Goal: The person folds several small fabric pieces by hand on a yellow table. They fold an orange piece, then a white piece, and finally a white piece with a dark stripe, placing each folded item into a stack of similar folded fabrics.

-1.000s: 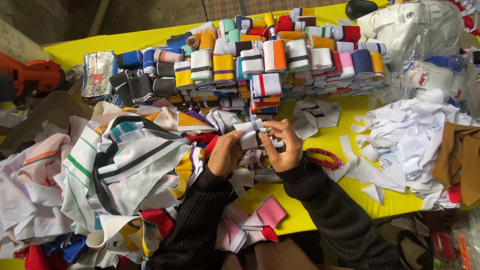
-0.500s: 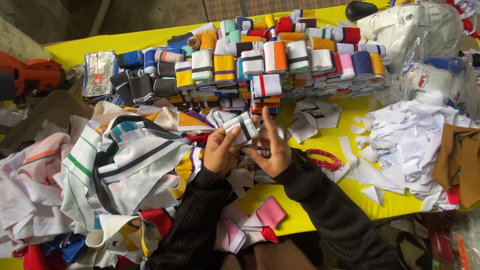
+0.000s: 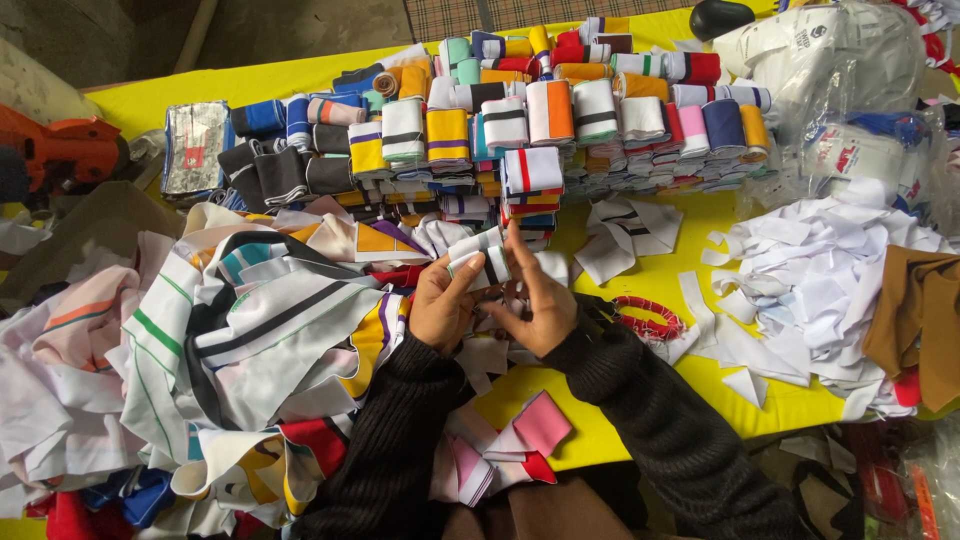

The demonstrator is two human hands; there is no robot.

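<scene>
We see the left hand (image 3: 440, 305) and right hand (image 3: 535, 300) pinching one folded white strip (image 3: 480, 262) with dark stripes between them, fingers closed on its ends to keep the fold tight. It hangs over the yellow table (image 3: 650, 280), just before the rows of folded bands (image 3: 520, 130) along the far edge.
</scene>
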